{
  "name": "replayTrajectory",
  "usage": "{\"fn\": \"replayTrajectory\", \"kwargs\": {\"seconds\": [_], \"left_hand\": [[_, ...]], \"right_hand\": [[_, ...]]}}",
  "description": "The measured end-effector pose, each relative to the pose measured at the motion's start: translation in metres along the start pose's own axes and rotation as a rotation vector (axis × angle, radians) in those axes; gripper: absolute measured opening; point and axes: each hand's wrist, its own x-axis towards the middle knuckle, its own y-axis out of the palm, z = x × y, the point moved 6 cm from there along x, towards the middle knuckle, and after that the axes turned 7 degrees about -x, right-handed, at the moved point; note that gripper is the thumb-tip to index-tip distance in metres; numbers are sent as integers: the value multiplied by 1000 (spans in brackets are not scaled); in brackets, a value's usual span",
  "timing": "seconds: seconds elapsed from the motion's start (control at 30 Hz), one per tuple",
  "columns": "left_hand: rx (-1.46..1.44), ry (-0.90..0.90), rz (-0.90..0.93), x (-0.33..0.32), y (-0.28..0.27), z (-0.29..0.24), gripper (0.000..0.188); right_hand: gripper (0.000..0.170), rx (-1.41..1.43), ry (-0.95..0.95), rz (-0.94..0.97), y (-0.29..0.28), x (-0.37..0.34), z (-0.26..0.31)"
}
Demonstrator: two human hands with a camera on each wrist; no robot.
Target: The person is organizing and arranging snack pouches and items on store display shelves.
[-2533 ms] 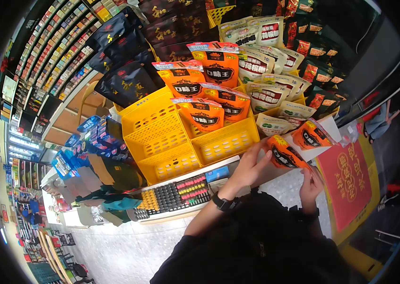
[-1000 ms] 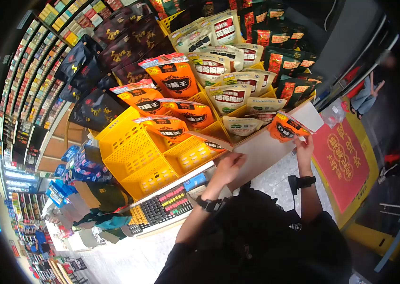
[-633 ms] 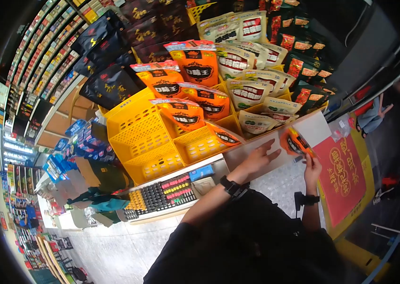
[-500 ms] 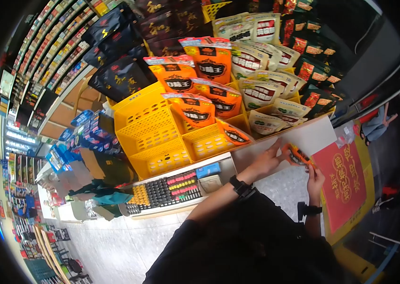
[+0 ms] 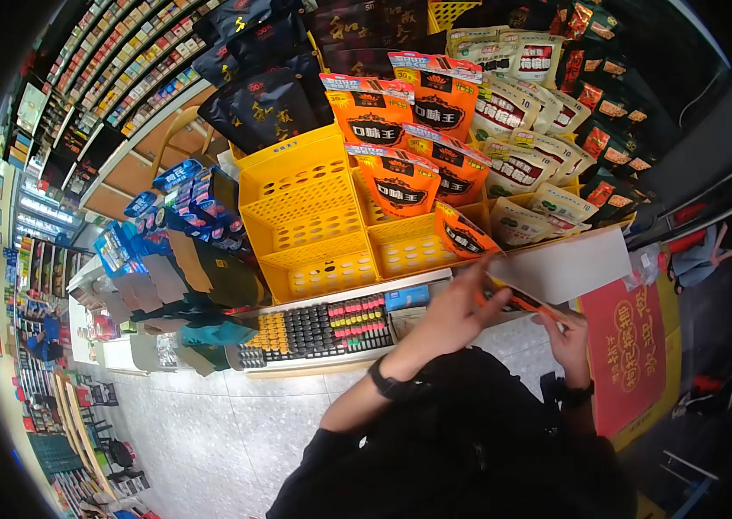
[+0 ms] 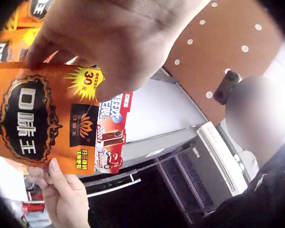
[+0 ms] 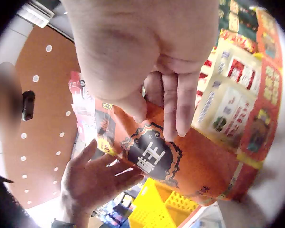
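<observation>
An orange snack bag with a black label and Chinese lettering (image 6: 28, 118) is held between both hands in front of the display. My left hand (image 5: 448, 320) grips one long edge, fingers behind it and thumb on the near side. At the opposite edge my right hand (image 5: 569, 342) pinches it, thumb against fingers. Seen edge-on in the head view, the held bag (image 5: 517, 300) shows little of its front. Just beyond the left fingertips, a matching orange bag (image 5: 463, 233) leans in the front compartment of the yellow basket (image 5: 414, 251).
More orange bags (image 5: 401, 183) stand behind in the basket. Cream bags (image 5: 522, 169) fill the compartments to the right, with dark green bags beyond. A white ledge (image 5: 574, 264) fronts them. Trays of small coloured items (image 5: 318, 329) lie below the basket; a red mat (image 5: 630, 346) is on the floor.
The left hand has let go of one orange bag, now in the front compartment, and moved right to a second bag carried by the right hand. The head view has shifted.
</observation>
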Motion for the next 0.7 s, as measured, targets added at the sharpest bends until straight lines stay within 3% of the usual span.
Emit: {"fn": "replayTrajectory", "kwargs": {"seconds": [0.07,0.17,0.23,0.37,0.47,0.53,0.6,0.67,0.7], "left_hand": [[12,56,-61,-9,-27,-3,62],[-128,131,-235,-9,-66,1,64],[-140,151,-254,1,-84,12,66],[-257,63,-363,15,-102,43,75],[-376,-14,-398,31,-112,104,79],[-420,-31,-389,37,-112,117,81],[-634,20,-447,42,-110,121,81],[-600,15,-482,46,-116,132,81],[-566,8,-515,47,-119,133,80]], "right_hand": [[21,-81,-186,48,20,17,34],[23,28,-178,56,43,39,53],[22,116,-313,11,67,56,56],[16,45,-286,84,122,73,15],[12,224,-204,32,142,79,1],[15,195,-112,86,153,82,-10],[16,232,-149,43,158,82,-6],[16,272,-182,-2,160,80,-6],[17,169,-121,70,167,80,-11]]}}
